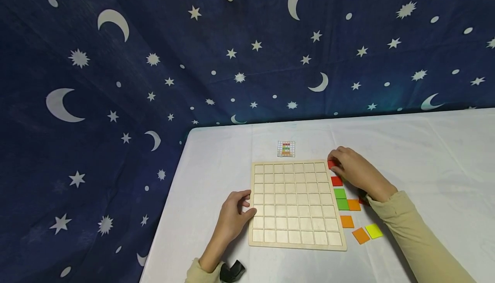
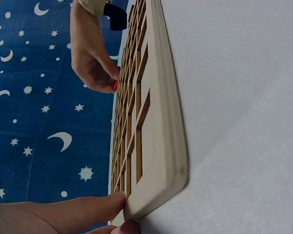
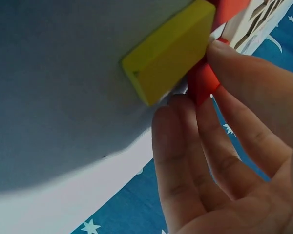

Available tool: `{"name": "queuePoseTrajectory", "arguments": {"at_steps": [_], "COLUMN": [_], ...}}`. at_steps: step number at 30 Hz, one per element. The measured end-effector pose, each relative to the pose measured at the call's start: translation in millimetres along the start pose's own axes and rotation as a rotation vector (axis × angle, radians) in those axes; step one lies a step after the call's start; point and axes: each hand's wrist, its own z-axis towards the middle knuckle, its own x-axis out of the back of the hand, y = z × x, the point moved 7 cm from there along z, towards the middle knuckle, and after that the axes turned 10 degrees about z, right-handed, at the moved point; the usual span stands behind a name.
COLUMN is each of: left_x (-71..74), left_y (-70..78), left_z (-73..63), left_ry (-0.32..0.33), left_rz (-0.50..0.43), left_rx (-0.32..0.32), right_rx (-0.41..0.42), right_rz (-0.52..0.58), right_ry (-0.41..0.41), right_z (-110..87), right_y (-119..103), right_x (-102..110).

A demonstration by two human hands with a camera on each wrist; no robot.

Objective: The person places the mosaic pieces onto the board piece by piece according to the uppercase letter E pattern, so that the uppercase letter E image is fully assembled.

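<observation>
1. Head view: the right hand (image 1: pixel 355 170) pinches a red tile (image 1: pixel 331 164) just beside the wooden board (image 1: pixel 295 199)'s far right corner; an off-centre pinch could let it slip
2. The left hand (image 1: pixel 233 215), its grip wide, touches the board's left edge; a push might skew it
3. The right sleeve (image 1: pixel 402 212), near a yellow tile (image 1: pixel 374 231), could sweep it aside

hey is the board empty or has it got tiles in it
Empty: every square of the board shows bare wood, and the coloured tiles are outside it, past its right edge.
</observation>
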Motion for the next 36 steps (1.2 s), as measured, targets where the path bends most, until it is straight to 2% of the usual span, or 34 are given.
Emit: {"name": "queuePoseTrajectory", "arguments": {"at_steps": [8,15,22,27,36], "left_x": [0.2,0.9,1.1,1.0,1.1], "left_y": [-1.0,-1.7,-1.4,-0.6,-0.8], "left_z": [0.3,-0.8,-1.0,-0.1,-1.9], "left_ry": [0.003,0.014,0.017,0.015,0.008], "left_rz": [0.002,0.021,0.028,0.027,0.027], "left_rx": [-0.003,-0.005,-0.011,-0.011,-0.007], "right_rx": [-0.017,-0.036,0.014,0.058,0.085], "right_rz": [0.049,0.057,0.089,0.096,0.112], "right_ry": [0.025,0.015,0.013,-0.012,-0.038], "right_z": [-1.5,-0.9,2.9,5.8,10.0], "right_y": [0,-4,-20,-33,-47], "right_x": [6,10,16,10,-6]}}
